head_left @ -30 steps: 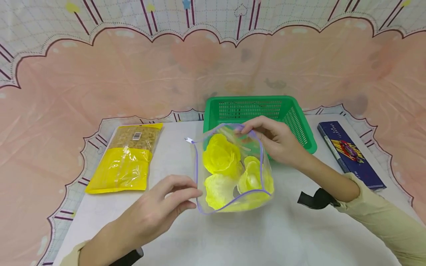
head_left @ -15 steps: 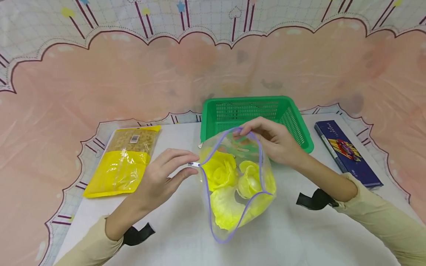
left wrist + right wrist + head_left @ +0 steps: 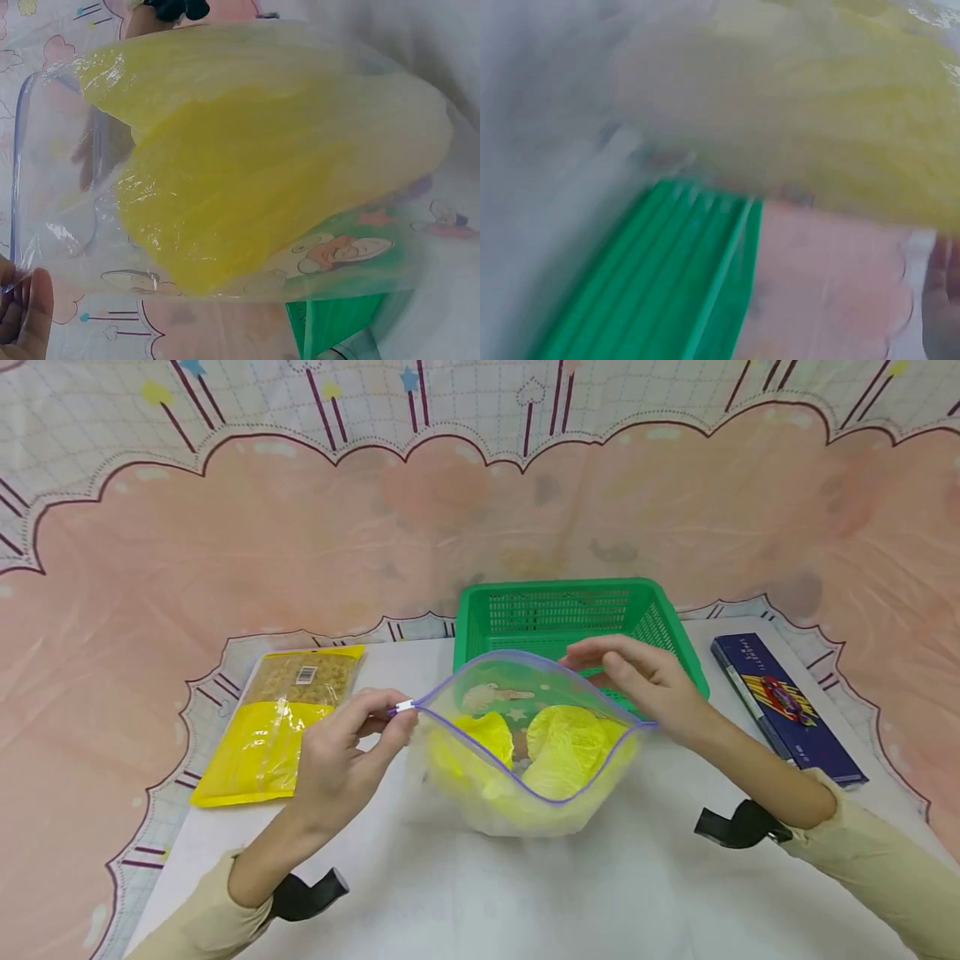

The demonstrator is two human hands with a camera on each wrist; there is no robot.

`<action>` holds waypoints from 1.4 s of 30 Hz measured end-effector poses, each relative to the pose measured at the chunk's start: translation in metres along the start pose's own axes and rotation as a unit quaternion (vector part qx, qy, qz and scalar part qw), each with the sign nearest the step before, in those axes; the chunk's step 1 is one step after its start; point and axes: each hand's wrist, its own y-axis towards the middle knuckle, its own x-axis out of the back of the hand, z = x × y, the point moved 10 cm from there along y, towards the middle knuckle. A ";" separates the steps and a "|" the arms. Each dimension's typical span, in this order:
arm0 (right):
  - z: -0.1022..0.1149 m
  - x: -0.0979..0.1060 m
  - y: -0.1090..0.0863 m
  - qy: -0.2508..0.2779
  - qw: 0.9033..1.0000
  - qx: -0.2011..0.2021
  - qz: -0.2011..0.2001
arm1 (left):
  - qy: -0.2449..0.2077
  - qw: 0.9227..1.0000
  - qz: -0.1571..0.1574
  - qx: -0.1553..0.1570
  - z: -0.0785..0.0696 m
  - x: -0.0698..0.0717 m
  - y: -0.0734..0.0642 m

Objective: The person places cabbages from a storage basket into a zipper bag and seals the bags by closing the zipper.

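Observation:
A clear zip bag with a purple zip edge hangs between the hands, its mouth wide apart. Inside lie crumpled yellow-and-white leafy pieces that look like cabbage leaves; the left wrist view shows them through the film. My left hand pinches the bag's left corner at the white slider. At the right side of the mouth, my right hand has its fingers loosely extended; some fingertips are behind the rim, and whether they touch it cannot be told. The right wrist view is blurred.
Behind the bag stands a green plastic basket. A yellow pasta packet lies on the left of the white table, and a dark blue spaghetti box on the right. A patterned cloth rises at the back.
My left hand came to the slider corner and moved slightly left and up with it. My right hand let go of the rim and moved right; the bag's mouth now spreads sideways.

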 end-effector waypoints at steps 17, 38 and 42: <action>0.042 0.037 -0.051 -0.094 0.981 0.160 -0.054 | -0.020 0.998 -0.037 0.046 0.009 0.028 -0.007; 0.026 0.035 -0.053 -0.050 0.990 0.118 -0.054 | -0.007 0.994 -0.051 0.092 0.012 0.045 -0.013; 0.022 0.035 -0.055 -0.046 0.992 0.105 -0.054 | -0.025 0.994 -0.060 0.092 0.012 0.046 -0.014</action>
